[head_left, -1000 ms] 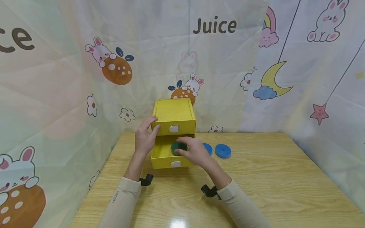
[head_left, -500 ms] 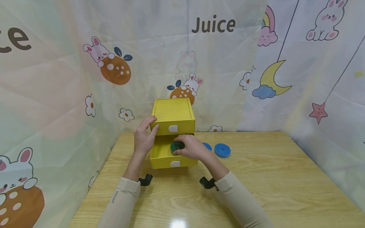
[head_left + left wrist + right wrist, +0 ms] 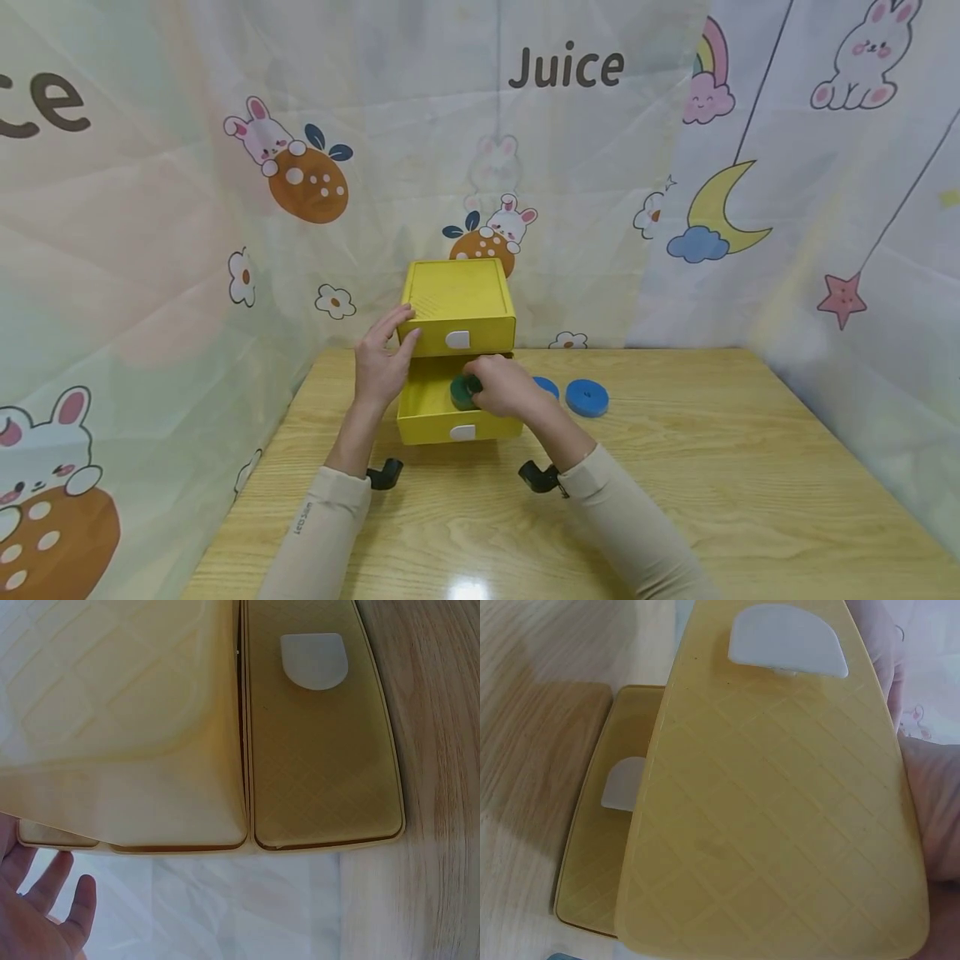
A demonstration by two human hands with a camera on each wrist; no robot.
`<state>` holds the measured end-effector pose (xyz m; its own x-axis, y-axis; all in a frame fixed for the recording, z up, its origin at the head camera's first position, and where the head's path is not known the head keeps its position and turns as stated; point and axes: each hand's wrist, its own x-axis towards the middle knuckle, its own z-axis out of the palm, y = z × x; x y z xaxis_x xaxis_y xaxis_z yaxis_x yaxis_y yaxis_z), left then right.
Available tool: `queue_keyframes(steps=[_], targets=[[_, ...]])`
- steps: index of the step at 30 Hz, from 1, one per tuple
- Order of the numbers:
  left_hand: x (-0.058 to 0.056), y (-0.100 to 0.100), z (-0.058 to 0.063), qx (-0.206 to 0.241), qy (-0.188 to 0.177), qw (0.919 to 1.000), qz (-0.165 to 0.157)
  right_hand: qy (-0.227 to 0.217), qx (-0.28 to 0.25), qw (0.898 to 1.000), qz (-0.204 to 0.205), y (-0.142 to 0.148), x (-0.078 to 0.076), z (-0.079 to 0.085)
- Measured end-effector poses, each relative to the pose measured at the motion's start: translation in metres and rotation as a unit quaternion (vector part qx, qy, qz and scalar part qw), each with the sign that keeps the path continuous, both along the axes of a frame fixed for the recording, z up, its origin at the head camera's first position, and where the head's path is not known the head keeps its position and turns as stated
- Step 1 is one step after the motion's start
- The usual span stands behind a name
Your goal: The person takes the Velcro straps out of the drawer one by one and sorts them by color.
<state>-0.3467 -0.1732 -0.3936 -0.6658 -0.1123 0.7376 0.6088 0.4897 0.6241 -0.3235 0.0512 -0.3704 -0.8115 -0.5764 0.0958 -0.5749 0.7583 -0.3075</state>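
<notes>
A yellow drawer cabinet point(image 3: 459, 292) with white tab handles stands at the table's back. One drawer point(image 3: 423, 427) is pulled out under a closed top drawer point(image 3: 487, 335). Inside it lies a green disc point(image 3: 461, 393), and my right hand point(image 3: 510, 387) reaches in and grips the disc's right side, covering part of it. In the right wrist view the drawer front point(image 3: 780, 810) hides the disc, and a bit of hand shows at the right edge. My left hand point(image 3: 382, 358) rests on the cabinet's front left corner, fingers extended; in the left wrist view these fingers point(image 3: 81, 911) lie beside the cabinet.
Two blue discs, one whole point(image 3: 587, 398) and one partly behind my right hand point(image 3: 551, 387), lie right of the cabinet on the wooden table point(image 3: 712, 467). A closed lower drawer point(image 3: 322, 765) sits beneath the pulled-out one. A printed cloth point(image 3: 577, 208) hangs behind.
My right hand's fingers have drawn closer together at the green disc's right side, and its wrist has shifted slightly left. My left hand, the cabinet and the blue discs stay put.
</notes>
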Motion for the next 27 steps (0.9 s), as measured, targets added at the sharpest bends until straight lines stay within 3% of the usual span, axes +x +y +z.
queue_keyframes(steps=[27], targets=[[0.0014,0.0017,0.0,-0.004,-0.001,1.0,0.003,0.044,-0.016,0.999,-0.008,0.0018,0.0048,-0.0049]])
